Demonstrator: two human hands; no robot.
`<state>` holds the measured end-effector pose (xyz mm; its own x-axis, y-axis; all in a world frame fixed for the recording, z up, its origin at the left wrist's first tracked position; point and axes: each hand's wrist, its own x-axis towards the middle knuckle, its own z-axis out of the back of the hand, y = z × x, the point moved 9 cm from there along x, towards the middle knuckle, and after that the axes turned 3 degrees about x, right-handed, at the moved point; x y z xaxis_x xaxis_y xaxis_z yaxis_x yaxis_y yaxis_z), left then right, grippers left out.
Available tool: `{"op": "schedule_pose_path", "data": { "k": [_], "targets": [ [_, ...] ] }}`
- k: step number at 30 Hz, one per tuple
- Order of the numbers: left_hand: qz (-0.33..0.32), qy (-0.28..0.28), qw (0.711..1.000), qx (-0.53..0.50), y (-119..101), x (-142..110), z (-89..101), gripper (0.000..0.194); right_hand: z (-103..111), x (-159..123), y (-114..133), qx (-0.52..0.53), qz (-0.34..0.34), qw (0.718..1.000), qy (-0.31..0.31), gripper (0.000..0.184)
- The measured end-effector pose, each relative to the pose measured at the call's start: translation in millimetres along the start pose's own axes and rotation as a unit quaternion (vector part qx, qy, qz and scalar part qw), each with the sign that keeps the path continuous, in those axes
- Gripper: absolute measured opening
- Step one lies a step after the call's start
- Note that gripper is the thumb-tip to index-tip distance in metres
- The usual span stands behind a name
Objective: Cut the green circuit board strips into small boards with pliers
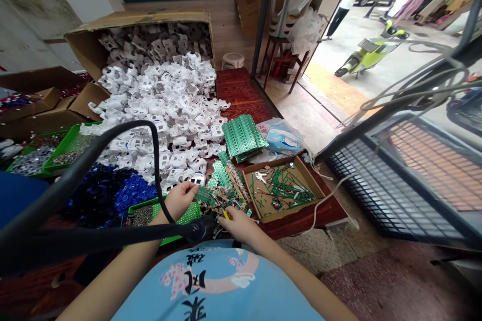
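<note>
My left hand [182,200] is closed, thumb and fingers pinching the edge of a small green circuit board [205,195]. Close by on the right, my right hand [238,223] is wrapped round a tool with yellow handles [227,214]; its working end is too small to make out. Around both hands lie loose green circuit boards [221,174] and a tangle of wires and small parts. Behind them rises a stack of green circuit board panels [244,136]. A green perforated tray [190,214] sits below my left hand, partly hidden by a black arm.
A large cardboard box [85,52] spills white plastic housings [161,105] over the table. Blue plastic parts [131,190] lie at the left. A shallow cardboard tray [263,218] holds green strips and wires. A black bent arm [154,155] crosses in front. A metal mesh gate [372,190] stands right.
</note>
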<state>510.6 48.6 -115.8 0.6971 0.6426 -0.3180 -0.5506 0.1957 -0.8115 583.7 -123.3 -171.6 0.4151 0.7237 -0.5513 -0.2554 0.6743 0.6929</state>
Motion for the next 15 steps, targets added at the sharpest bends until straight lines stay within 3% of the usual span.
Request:
{"op": "schedule_pose_path", "data": {
  "k": [4, 8, 15],
  "targets": [
    [0.055, -0.023, 0.991, -0.118, 20, 4, 9.4, 0.033, -3, -2, 2, 0.045, -0.005, 0.999, 0.023, 0.037],
    [0.096, -0.014, 0.971, -0.217, 32, 4, 6.1, 0.031, -6, -5, 8, 0.061, -0.008, 0.997, 0.056, 0.039],
    [0.120, -0.036, 0.957, -0.263, 40, 3, 6.3, 0.016, -9, -4, 3, 0.045, -0.019, 0.997, 0.063, 0.050]
  ]
}}
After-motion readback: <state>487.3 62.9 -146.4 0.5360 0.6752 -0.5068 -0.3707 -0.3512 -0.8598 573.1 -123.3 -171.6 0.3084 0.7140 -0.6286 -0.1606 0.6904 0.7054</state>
